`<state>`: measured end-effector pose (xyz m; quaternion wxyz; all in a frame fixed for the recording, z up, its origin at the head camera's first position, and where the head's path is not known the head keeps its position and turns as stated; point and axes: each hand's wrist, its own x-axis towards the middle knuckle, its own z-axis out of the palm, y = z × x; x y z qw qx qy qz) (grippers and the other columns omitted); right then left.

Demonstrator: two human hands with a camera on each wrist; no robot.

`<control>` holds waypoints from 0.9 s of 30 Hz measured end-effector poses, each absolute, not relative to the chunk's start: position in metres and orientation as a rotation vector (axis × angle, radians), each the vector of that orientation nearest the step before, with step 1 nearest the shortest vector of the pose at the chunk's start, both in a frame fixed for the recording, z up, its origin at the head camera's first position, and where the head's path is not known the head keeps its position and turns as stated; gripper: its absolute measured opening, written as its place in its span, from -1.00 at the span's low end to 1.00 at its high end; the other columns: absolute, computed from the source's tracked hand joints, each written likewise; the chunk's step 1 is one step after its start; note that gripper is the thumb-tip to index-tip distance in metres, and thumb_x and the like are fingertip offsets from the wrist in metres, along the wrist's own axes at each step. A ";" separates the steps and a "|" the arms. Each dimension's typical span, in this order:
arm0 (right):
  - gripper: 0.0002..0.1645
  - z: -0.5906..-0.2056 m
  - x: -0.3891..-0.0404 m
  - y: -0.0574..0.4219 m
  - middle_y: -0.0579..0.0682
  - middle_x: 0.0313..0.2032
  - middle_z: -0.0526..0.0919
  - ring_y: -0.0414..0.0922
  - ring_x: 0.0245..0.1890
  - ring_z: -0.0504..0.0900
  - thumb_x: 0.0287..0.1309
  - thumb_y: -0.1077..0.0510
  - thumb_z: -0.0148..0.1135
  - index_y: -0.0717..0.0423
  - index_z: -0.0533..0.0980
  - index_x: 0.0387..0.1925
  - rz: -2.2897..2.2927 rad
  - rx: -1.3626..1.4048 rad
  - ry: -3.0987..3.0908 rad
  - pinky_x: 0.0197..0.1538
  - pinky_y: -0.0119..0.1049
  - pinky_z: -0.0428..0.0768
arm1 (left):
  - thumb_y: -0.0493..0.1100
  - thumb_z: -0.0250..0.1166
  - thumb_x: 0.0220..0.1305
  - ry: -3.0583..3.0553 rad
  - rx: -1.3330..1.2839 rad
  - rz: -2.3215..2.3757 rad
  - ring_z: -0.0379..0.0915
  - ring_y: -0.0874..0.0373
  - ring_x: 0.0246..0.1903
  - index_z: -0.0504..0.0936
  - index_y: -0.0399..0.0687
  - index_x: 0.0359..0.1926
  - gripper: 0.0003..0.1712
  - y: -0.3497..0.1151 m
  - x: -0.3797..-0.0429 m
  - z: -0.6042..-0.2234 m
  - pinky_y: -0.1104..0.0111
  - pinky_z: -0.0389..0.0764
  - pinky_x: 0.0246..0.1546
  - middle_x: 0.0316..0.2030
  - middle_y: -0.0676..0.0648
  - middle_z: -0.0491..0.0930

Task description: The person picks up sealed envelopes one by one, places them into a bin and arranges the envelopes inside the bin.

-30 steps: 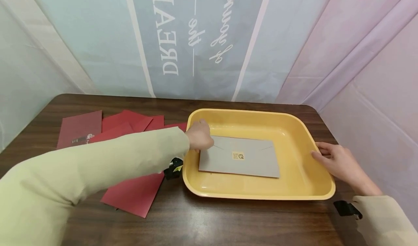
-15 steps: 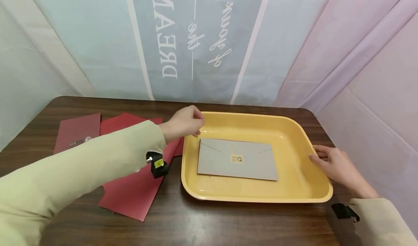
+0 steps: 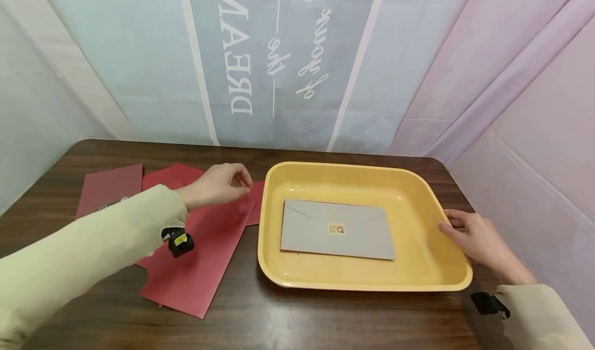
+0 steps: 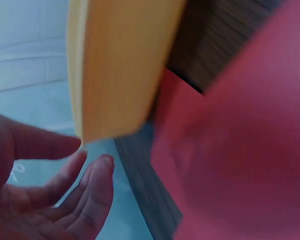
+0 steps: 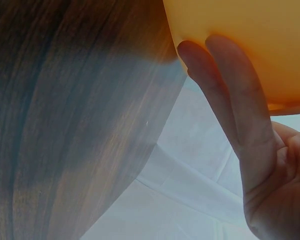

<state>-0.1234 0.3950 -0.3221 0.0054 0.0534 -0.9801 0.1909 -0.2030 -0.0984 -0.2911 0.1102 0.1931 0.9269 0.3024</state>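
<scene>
A yellow plastic tray (image 3: 367,283) stands on the table, and a grey-backed envelope (image 3: 321,236) with a small gold sticker lies flat inside it. At the tray's right side my right hand (image 3: 483,239) holds the rim, thumb inside and fingers against the outer wall (image 5: 270,50). My left hand (image 3: 216,186) hovers left of the tray over a spread of red envelopes (image 3: 200,267), its fingers loosely bent with nothing between them. In the left wrist view the thumb (image 4: 50,144) and fingertips stand apart, overlapping the tray's corner. The left sleeve covers part of the envelopes.
A darker red envelope (image 3: 113,185) with print lies at the far left of the brown wooden table (image 3: 279,324). Behind the table hangs a lettered cloth (image 3: 288,123), with pale cloth (image 3: 534,148) on the right side.
My left hand has moved left, out of the tray and away from the envelope there, to above the red envelopes. My right hand stays on the tray's rim.
</scene>
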 end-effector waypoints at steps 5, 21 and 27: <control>-0.45 -0.323 -0.123 0.394 0.41 -0.18 0.65 -0.01 -0.39 0.74 0.25 0.17 0.17 0.60 0.40 0.07 0.593 0.157 -3.073 -0.40 -0.55 0.51 | -0.30 0.31 0.12 2.722 0.790 0.720 0.46 0.11 -0.36 0.56 -0.23 -0.14 -0.75 -0.116 -0.199 -0.302 0.27 0.51 -0.28 -0.21 -0.16 0.54; -0.45 -0.322 -0.124 0.394 0.40 -0.19 0.66 -0.10 -0.42 0.73 0.25 0.15 0.17 0.59 0.41 0.07 0.586 0.147 -3.078 -0.41 -0.53 0.52 | 0.01 0.53 -0.07 2.400 0.987 0.497 -0.14 -0.25 0.43 0.17 0.04 0.45 0.08 -0.153 -0.184 -0.322 -0.22 0.11 0.29 0.47 -0.20 -0.02; -0.45 -0.320 -0.124 0.394 0.40 -0.20 0.66 -0.27 -0.45 0.70 0.26 0.15 0.16 0.58 0.41 0.07 0.603 0.157 -3.066 -0.41 -0.53 0.52 | 0.01 0.53 -0.07 2.353 0.960 0.509 -0.22 -0.24 0.45 0.09 0.08 0.48 0.14 -0.160 -0.182 -0.327 -0.24 0.04 0.30 0.49 -0.18 -0.11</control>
